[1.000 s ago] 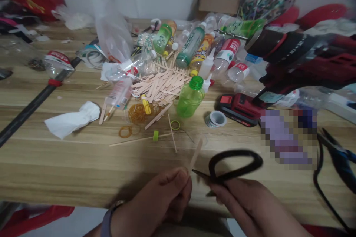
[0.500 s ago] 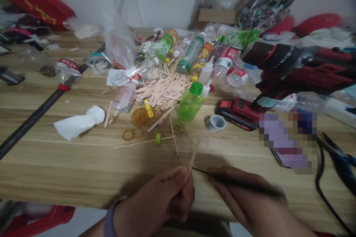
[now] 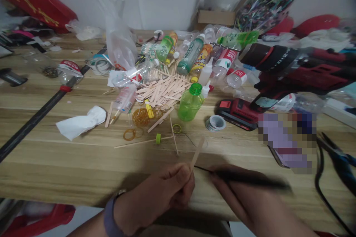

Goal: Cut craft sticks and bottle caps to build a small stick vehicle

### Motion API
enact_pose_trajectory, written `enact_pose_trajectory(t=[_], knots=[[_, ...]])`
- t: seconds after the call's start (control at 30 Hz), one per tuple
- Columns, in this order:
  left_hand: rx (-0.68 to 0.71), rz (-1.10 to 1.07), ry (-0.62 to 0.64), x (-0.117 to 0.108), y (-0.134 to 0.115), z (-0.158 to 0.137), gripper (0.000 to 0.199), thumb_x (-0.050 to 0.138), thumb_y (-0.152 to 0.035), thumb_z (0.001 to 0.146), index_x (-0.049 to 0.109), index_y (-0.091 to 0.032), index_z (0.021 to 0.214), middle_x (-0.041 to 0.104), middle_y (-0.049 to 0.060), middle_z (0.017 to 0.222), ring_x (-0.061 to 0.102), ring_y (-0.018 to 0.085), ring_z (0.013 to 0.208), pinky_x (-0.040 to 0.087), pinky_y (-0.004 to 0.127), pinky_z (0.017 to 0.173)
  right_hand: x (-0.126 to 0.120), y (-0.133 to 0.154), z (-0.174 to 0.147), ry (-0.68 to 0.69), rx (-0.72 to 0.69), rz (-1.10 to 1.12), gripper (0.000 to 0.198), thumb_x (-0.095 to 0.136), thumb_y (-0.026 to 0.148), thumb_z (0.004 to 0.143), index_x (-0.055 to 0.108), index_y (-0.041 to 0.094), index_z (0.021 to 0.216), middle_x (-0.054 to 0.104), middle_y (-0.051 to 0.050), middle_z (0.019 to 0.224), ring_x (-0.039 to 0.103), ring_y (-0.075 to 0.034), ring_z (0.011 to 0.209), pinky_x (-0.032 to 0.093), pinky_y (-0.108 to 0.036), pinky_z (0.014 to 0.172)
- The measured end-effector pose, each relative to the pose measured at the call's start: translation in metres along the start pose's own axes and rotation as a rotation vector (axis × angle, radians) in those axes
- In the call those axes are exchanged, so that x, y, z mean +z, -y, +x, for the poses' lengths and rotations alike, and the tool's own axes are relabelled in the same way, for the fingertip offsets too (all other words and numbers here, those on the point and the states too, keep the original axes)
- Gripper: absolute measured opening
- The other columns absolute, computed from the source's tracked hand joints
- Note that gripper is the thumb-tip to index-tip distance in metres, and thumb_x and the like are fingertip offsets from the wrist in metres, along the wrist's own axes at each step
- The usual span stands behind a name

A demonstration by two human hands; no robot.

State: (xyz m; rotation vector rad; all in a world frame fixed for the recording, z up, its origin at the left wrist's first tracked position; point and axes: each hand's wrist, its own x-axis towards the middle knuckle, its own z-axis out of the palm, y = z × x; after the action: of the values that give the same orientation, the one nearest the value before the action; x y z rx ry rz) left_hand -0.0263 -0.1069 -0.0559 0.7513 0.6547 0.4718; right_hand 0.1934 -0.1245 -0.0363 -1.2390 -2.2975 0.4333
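Note:
My left hand (image 3: 155,198) is closed near the table's front edge, pinching a flat wooden craft stick (image 3: 197,150) that points up and away. My right hand (image 3: 247,200) grips a black-handled tool (image 3: 250,180) with a thin dark shaft; motion blur hides its exact kind. The shaft's tip meets or nearly meets the stick just above my left thumb. Beyond my hands, two thin sticks lie crossed, with a green bottle cap (image 3: 158,139) on one of them. A green bottle (image 3: 190,104) stands open behind, beside a spool of wire (image 3: 216,123).
Loose craft sticks (image 3: 164,90) lie in a heap mid-table, near rubber bands (image 3: 140,117) and several plastic bottles. At right are a red-and-black drill (image 3: 294,66), a pixelated area and pliers (image 3: 338,163). A long dark bar (image 3: 36,118) and crumpled tissue (image 3: 80,122) lie left.
The stick in my left hand has tilted slightly to the right. The black tool has shifted a little, its shaft still by the stick. Both grips stay the same.

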Motion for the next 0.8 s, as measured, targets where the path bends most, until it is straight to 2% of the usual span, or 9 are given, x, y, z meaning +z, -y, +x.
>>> enact_pose_trajectory(t=[0.1, 0.17, 0.23, 0.33, 0.4, 0.47, 0.6, 0.67, 0.8], knots=[[0.039, 0.295, 0.004, -0.004, -0.013, 0.000, 0.060, 0.046, -0.076, 0.088, 0.048, -0.020, 0.067, 0.038, -0.006, 0.060, 0.029, 0.011, 0.056, 0.022, 0.029, 0.056, 0.007, 0.007, 0.004, 0.407, 0.482, 0.611, 0.042, 0.033, 0.044, 0.106, 0.054, 0.020, 0.078, 0.061, 0.000, 0.053, 0.050, -0.011, 0.042, 0.033, -0.019, 0.041], [0.046, 0.359, 0.006, -0.006, -0.017, 0.001, 0.060, 0.045, -0.076, 0.088, 0.048, -0.020, 0.068, 0.036, -0.006, 0.060, 0.028, 0.011, 0.056, 0.021, 0.030, 0.056, 0.011, 0.008, 0.003, 0.527, 0.594, 0.767, 0.046, 0.028, 0.050, 0.106, 0.055, 0.020, 0.084, 0.058, 0.001, 0.049, 0.044, -0.010, 0.037, 0.029, -0.018, 0.038], [0.053, 0.283, 0.004, -0.007, -0.013, 0.002, 0.058, 0.046, -0.074, 0.089, 0.047, -0.020, 0.068, 0.038, -0.006, 0.061, 0.029, 0.011, 0.057, 0.021, 0.030, 0.056, 0.011, 0.005, 0.001, 0.335, 0.438, 0.534, 0.042, 0.031, 0.044, 0.107, 0.057, 0.020, 0.085, 0.062, 0.000, 0.055, 0.052, -0.012, 0.043, 0.037, -0.020, 0.042], [0.010, 0.027, 0.044, -0.005, 0.000, 0.003, 0.054, 0.053, -0.070, 0.088, 0.045, -0.021, 0.069, 0.038, -0.006, 0.061, 0.029, 0.011, 0.057, 0.023, 0.029, 0.058, 0.005, -0.002, -0.001, -0.066, -0.061, -0.109, 0.032, 0.032, 0.023, 0.108, 0.062, 0.018, 0.098, 0.072, -0.004, 0.074, 0.069, -0.016, 0.062, 0.049, -0.022, 0.054], [-0.013, -0.066, 0.058, -0.004, 0.005, 0.003, 0.053, 0.055, -0.070, 0.086, 0.044, -0.021, 0.070, 0.038, -0.006, 0.061, 0.029, 0.011, 0.057, 0.024, 0.029, 0.058, 0.001, -0.004, -0.001, -0.184, -0.258, -0.331, 0.034, 0.027, 0.017, 0.108, 0.061, 0.015, 0.108, 0.073, -0.005, 0.077, 0.071, -0.017, 0.064, 0.050, -0.023, 0.054], [0.002, 0.010, 0.031, -0.004, 0.002, 0.002, 0.054, 0.052, -0.071, 0.088, 0.045, -0.021, 0.069, 0.039, -0.005, 0.062, 0.030, 0.012, 0.057, 0.023, 0.029, 0.058, 0.002, -0.002, 0.001, -0.179, -0.204, -0.247, 0.036, 0.029, 0.022, 0.110, 0.063, 0.016, 0.098, 0.071, -0.003, 0.072, 0.069, -0.015, 0.058, 0.050, -0.021, 0.051], [0.044, 0.263, 0.024, -0.005, -0.009, 0.000, 0.058, 0.046, -0.075, 0.089, 0.048, -0.020, 0.069, 0.038, -0.005, 0.062, 0.028, 0.012, 0.058, 0.020, 0.031, 0.056, 0.009, 0.006, 0.003, 0.161, 0.156, 0.253, 0.044, 0.034, 0.027, 0.110, 0.057, 0.020, 0.073, 0.062, 0.005, 0.051, 0.059, -0.008, 0.040, 0.042, -0.014, 0.039], [0.041, 0.205, 0.057, -0.005, -0.009, 0.001, 0.057, 0.048, -0.074, 0.089, 0.047, -0.020, 0.069, 0.037, -0.005, 0.062, 0.029, 0.012, 0.058, 0.021, 0.031, 0.057, 0.006, 0.005, 0.001, 0.099, 0.097, 0.161, 0.041, 0.035, 0.027, 0.110, 0.061, 0.019, 0.078, 0.065, 0.003, 0.056, 0.061, -0.010, 0.044, 0.045, -0.015, 0.043], [0.002, 0.082, 0.058, -0.001, -0.003, 0.003, 0.056, 0.045, -0.075, 0.088, 0.042, -0.021, 0.070, 0.037, -0.005, 0.064, 0.030, 0.012, 0.059, 0.025, 0.030, 0.060, -0.006, -0.001, -0.002, -0.120, -0.241, -0.290, 0.034, 0.030, 0.019, 0.107, 0.064, 0.014, 0.113, 0.073, -0.007, 0.083, 0.071, -0.019, 0.070, 0.054, -0.025, 0.059]])
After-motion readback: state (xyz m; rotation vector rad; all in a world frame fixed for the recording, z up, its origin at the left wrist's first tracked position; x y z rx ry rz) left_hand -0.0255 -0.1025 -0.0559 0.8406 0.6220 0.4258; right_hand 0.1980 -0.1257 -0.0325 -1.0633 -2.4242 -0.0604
